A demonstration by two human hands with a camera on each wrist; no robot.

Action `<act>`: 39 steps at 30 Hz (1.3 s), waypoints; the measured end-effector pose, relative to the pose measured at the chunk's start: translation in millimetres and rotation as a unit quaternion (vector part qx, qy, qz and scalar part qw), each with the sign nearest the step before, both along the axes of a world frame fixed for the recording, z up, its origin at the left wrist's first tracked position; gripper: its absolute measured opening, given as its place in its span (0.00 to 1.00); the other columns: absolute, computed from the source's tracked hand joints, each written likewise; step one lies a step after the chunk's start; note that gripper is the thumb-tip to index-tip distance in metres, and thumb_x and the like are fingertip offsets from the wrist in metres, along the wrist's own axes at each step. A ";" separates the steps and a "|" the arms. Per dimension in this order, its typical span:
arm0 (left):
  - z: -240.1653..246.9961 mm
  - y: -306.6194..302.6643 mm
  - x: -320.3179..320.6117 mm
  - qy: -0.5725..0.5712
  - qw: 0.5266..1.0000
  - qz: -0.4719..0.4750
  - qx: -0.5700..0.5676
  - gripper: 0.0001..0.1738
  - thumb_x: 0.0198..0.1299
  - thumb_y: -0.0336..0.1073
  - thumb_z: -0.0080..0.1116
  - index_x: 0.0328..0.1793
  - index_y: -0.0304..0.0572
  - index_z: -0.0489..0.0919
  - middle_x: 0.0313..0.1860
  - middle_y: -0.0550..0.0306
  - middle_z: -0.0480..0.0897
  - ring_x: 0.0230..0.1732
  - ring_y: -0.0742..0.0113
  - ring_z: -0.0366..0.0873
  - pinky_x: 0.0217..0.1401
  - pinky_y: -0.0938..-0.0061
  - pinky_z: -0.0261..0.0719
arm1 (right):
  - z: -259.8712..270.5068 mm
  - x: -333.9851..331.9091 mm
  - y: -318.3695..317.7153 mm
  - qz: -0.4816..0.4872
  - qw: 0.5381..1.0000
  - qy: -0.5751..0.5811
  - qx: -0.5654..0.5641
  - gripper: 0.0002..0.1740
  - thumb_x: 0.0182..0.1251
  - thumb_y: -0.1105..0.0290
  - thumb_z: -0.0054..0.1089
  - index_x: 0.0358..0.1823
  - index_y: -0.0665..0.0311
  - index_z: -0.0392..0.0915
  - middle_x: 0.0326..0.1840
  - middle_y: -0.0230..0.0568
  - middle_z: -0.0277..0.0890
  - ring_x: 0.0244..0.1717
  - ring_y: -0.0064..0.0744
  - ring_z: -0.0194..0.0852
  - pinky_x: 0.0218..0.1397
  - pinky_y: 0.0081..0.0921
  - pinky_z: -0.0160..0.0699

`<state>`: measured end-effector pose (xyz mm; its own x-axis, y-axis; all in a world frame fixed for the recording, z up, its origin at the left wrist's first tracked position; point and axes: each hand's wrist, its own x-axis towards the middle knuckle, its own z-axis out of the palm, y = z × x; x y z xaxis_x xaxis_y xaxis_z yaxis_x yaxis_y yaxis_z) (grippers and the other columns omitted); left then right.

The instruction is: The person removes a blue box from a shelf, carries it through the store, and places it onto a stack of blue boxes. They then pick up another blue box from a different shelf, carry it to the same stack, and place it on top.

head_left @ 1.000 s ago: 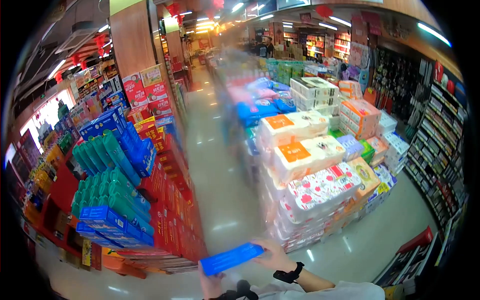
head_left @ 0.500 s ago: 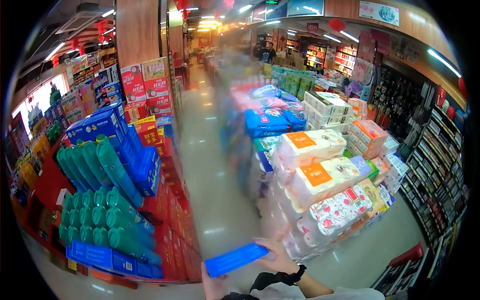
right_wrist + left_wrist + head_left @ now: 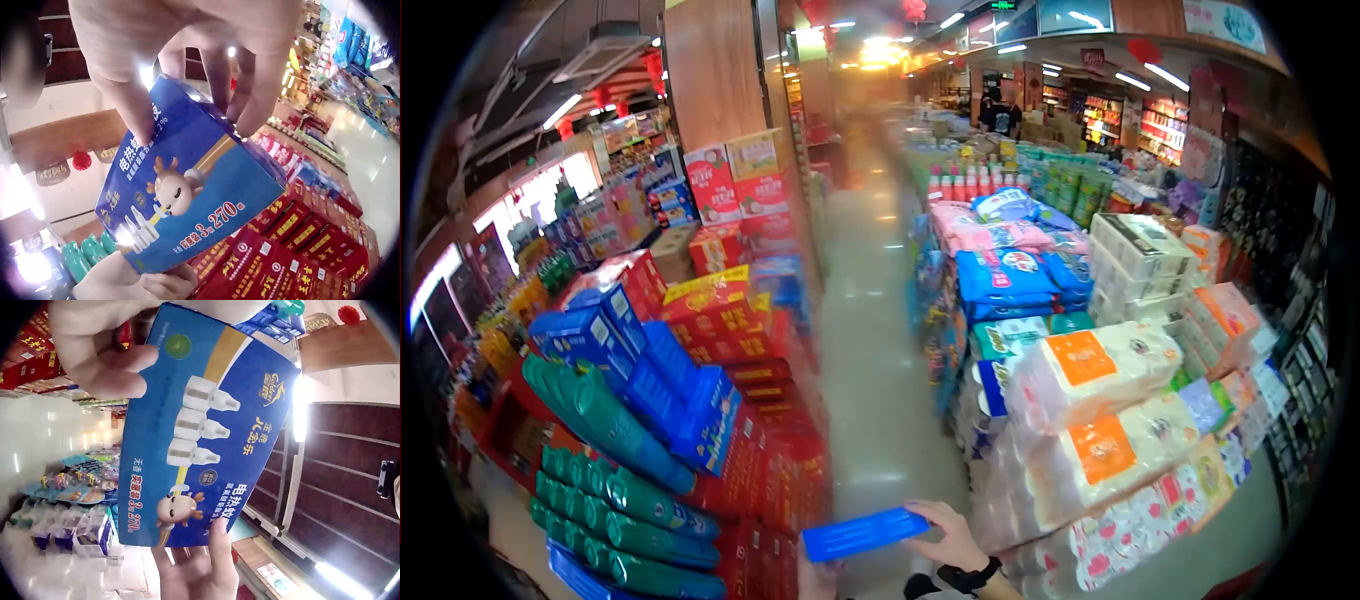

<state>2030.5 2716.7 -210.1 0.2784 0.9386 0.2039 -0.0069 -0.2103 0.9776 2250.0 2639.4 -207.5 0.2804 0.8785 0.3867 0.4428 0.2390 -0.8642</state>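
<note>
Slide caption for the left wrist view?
Left hand and right hand grip a blue box printed with three white bottles.

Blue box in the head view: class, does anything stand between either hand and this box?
Nothing visible does. The left hand grips the blue box at one end and the right hand holds the other end, both touching it directly.

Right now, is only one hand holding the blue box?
No, the left hand holds one end of the blue box and the right hand the other.
</note>
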 end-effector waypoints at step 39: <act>-22.3 320.2 251.2 -0.247 0.834 -0.135 -0.474 0.19 0.71 0.57 0.43 0.47 0.55 0.77 0.38 0.66 0.79 0.33 0.68 0.72 0.37 0.71 0.67 | 31.4 216.1 235.8 -0.159 0.985 -0.058 -0.022 0.33 0.51 0.71 0.75 0.61 0.62 0.74 0.61 0.43 0.76 0.54 0.30 0.78 0.53 0.24 0.78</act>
